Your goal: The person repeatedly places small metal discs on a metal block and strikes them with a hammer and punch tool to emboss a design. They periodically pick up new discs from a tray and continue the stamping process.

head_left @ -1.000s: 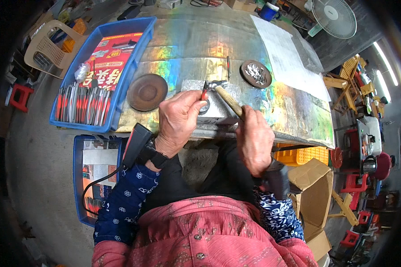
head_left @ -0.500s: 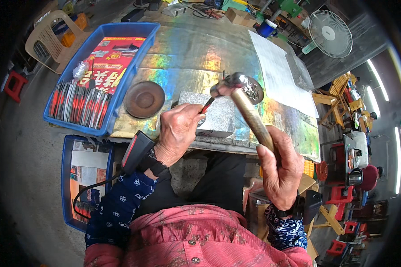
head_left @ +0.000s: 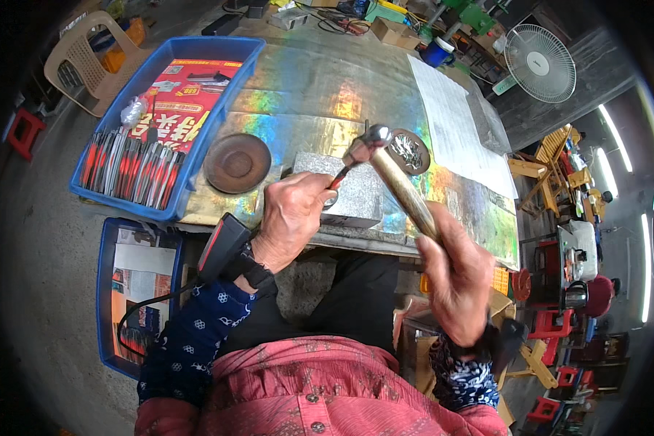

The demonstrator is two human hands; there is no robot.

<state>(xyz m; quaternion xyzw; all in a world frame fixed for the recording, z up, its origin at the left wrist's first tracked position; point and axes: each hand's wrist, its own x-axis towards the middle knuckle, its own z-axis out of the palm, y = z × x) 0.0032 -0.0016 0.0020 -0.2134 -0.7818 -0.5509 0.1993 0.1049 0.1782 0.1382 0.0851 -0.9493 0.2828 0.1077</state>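
My left hand (head_left: 291,212) pinches a slim red-and-black tool (head_left: 336,182) above a grey speckled block (head_left: 354,209). A small round metal piece shows by its fingertips. My right hand (head_left: 459,272) is wrapped round the wooden handle of a hammer (head_left: 405,190). The hammer's shiny metal head overlaps the upper end of the slim tool; whether they touch, I cannot tell. Right of the hammer head sits a dark round dish (head_left: 420,166) holding many tiny pieces. A plain brown round dish (head_left: 238,163) lies left of the block.
At the table's left, a blue tray (head_left: 248,54) holds a row of similar slim red, black and silver items. A second blue tray (head_left: 107,291) is lower down. White paper (head_left: 454,123) covers the right side. A fan (head_left: 539,64) and a blue container (head_left: 436,52) stand farther back.
The hammer head has shifted slightly left toward the slim tool, uncovering more of the dish of tiny pieces. My left hand has hardly moved.
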